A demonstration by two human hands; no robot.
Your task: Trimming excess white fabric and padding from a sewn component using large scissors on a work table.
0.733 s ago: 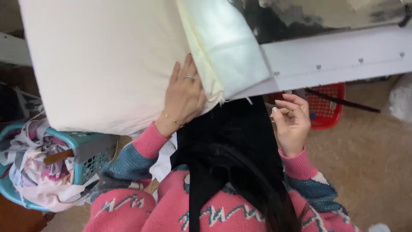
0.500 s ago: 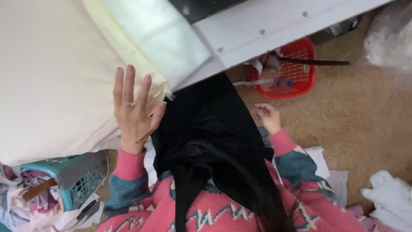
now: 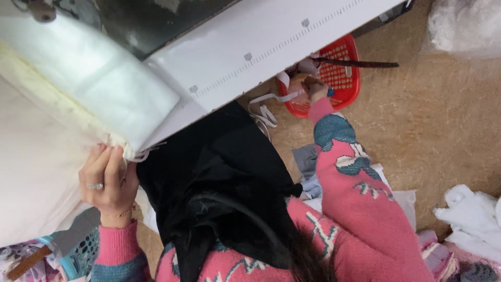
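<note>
Since a moment ago the right hand [image 3: 314,87] has stretched from the black cloth [image 3: 219,177] to the red basket [image 3: 342,78] at one o'clock, fingers closed on white tape [image 3: 276,97], while the left hand [image 3: 107,183] still presses flat, fingers together, on the cream cushion [image 3: 36,172] at nine o'clock.

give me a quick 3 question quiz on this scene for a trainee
1. True or false: the left hand rests on the cream cushion.
2. Which basket does the right hand reach into? A) red basket B) teal basket
3. Fill in: the cloth draped over the person's lap is ____.

Key:
1. True
2. A
3. black, the black cloth
</note>
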